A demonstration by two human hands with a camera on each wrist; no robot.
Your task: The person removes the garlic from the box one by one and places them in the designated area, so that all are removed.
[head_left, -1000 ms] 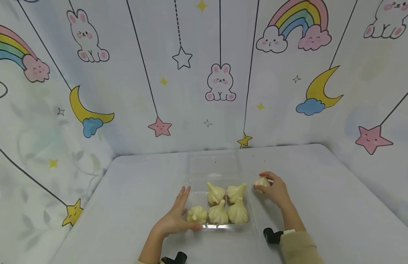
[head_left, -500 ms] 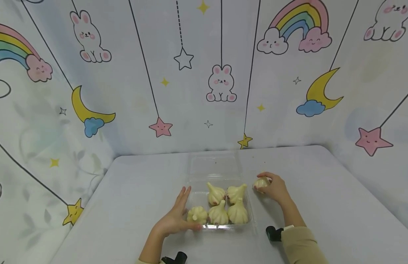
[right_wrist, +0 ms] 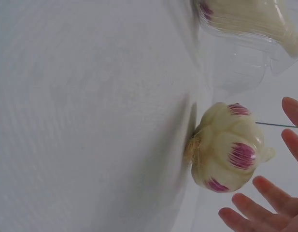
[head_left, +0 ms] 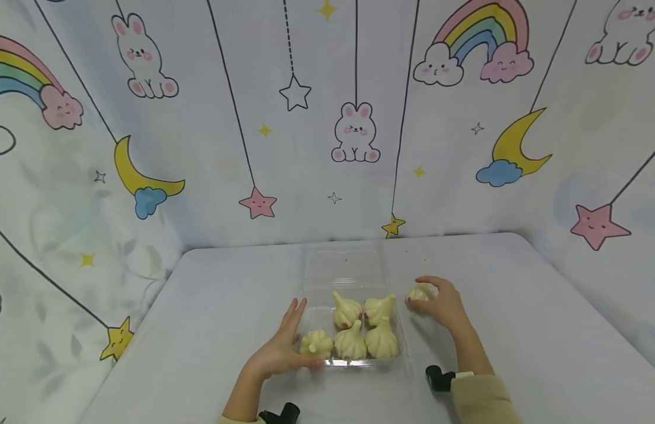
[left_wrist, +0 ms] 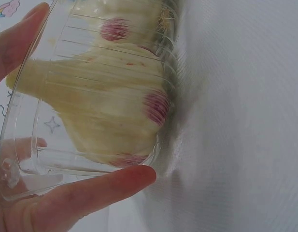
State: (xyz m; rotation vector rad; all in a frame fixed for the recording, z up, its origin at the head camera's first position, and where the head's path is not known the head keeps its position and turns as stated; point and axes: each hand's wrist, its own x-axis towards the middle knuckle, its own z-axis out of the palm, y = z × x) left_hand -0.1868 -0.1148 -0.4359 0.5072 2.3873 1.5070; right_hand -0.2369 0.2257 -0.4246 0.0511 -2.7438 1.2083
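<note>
A clear plastic clamshell box (head_left: 327, 363) holds several pale garlic bulbs (head_left: 351, 341) with purple patches. At its near left corner is my left hand (head_left: 276, 352), its long fingers straight along the left side and its thumb on the front wall. The left wrist view shows these fingers touching the clear plastic beside a bulb. To the right of the box, one more garlic bulb (right_wrist: 231, 147) stands on the table, root end down. Around it my right hand (head_left: 445, 303) is spread; in the right wrist view its fingertips (right_wrist: 243, 203) are apart from the bulb.
The box's lid (head_left: 344, 266) lies open towards the back of the white table (head_left: 232, 288). Behind the table hangs a patterned cloth (head_left: 306, 176) with rabbits, stars and moons. A black camera mount (head_left: 439, 378) sits at the right wrist and another (head_left: 282, 414) at the left.
The right hand's fingers have spread slightly around the single garlic bulb, which stays in place. The left hand and the box have not visibly moved.
</note>
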